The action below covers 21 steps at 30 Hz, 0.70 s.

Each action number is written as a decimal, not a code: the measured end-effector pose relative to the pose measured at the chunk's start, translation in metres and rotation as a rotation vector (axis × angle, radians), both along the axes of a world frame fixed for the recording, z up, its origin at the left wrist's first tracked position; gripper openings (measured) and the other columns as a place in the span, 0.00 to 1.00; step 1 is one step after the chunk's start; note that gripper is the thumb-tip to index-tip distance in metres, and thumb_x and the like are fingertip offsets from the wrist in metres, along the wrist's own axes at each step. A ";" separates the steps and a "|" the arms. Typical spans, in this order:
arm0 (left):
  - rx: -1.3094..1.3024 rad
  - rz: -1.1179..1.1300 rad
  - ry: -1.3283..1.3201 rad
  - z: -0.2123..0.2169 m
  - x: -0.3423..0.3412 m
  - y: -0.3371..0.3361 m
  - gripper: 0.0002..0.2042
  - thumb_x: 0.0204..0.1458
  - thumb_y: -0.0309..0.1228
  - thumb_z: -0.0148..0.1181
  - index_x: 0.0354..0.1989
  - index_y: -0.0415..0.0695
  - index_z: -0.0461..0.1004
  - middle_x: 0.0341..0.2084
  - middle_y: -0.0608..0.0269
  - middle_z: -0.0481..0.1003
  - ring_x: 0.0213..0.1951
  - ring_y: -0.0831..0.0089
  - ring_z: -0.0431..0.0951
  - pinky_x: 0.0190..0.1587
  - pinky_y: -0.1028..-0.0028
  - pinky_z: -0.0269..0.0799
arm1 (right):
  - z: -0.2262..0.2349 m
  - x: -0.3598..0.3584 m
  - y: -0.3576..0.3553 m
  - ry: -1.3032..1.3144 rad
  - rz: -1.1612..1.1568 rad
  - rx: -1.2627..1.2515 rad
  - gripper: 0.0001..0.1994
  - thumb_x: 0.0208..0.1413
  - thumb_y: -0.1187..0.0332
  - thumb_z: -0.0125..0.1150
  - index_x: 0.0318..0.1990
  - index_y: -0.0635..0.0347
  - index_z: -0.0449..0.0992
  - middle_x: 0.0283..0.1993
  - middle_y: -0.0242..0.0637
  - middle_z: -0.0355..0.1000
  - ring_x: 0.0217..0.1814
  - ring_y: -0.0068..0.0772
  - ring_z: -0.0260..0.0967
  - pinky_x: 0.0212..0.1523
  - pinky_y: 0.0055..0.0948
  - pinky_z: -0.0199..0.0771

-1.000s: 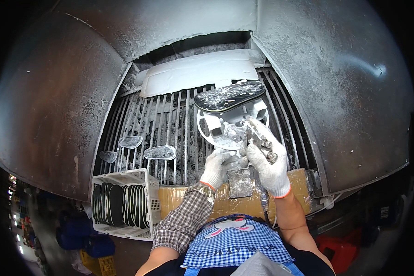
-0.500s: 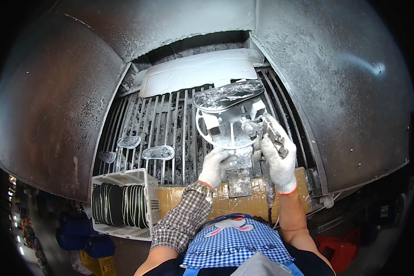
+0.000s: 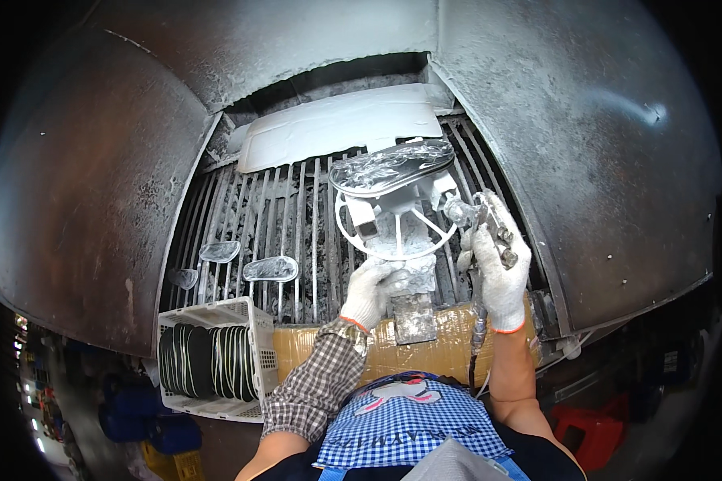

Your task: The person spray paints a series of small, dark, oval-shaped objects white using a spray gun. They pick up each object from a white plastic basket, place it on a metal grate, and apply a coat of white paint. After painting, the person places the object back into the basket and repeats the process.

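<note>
A white spoked wheel (image 3: 399, 235) stands on a powder-coated support (image 3: 414, 317) in front of me. Above it, on white blocks, rests an oval black piece (image 3: 393, 170), its top covered with shiny, crinkled clear film. My left hand (image 3: 369, 290), in a white glove, has its fingers closed at the wheel's near rim; the fingertips are partly hidden. In my gloved right hand (image 3: 504, 276) is a spray gun (image 3: 483, 228), gripped right of the wheel, its nozzle end toward the wheel and oval piece. A hose (image 3: 476, 337) runs down from the gun.
White-dusted metal walls (image 3: 578, 160) enclose a slatted grate (image 3: 297, 216). A pale cardboard sheet (image 3: 337, 124) lies at the back. Small oval pieces (image 3: 270, 268) sit on the grate at left. A white basket (image 3: 261, 345) holds several dark oval pieces. A taped cardboard strip (image 3: 297, 345) lines the front.
My right hand has drawn the spray gun to the right, away from the wheel, uncovering its right spoke. The left hand stays at the near rim. The whole view has shifted slightly.
</note>
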<state>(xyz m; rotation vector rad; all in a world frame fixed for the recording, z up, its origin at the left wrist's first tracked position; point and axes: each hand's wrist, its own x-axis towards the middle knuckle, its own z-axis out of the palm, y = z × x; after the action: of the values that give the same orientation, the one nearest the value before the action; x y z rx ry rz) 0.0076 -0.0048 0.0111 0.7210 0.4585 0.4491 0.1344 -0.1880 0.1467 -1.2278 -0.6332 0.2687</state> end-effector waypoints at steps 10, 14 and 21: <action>-0.003 -0.006 -0.008 0.005 -0.002 -0.002 0.20 0.65 0.24 0.49 0.64 0.31 0.70 0.54 0.46 0.79 0.54 0.54 0.83 0.55 0.57 0.82 | 0.010 -0.010 -0.005 0.010 0.014 0.014 0.27 0.69 0.74 0.61 0.73 0.73 0.65 0.51 0.36 0.76 0.43 0.15 0.72 0.38 0.17 0.74; -0.022 0.017 -0.006 0.008 -0.004 -0.002 0.20 0.65 0.24 0.49 0.65 0.32 0.70 0.54 0.46 0.79 0.53 0.56 0.83 0.54 0.58 0.82 | 0.012 -0.006 -0.007 0.004 0.020 -0.022 0.27 0.69 0.74 0.61 0.73 0.72 0.66 0.48 0.36 0.77 0.39 0.16 0.73 0.37 0.18 0.75; 0.000 0.021 -0.012 0.005 -0.008 0.005 0.19 0.64 0.26 0.51 0.62 0.32 0.71 0.53 0.46 0.80 0.52 0.56 0.83 0.54 0.60 0.83 | 0.009 0.006 -0.010 0.075 -0.016 0.053 0.28 0.71 0.71 0.61 0.74 0.70 0.64 0.39 0.31 0.75 0.32 0.15 0.70 0.35 0.17 0.74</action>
<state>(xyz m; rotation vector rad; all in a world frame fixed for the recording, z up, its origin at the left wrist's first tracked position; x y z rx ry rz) -0.0009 0.0007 0.0157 0.7135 0.4556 0.4731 0.1408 -0.1981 0.1556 -1.1659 -0.5623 0.2820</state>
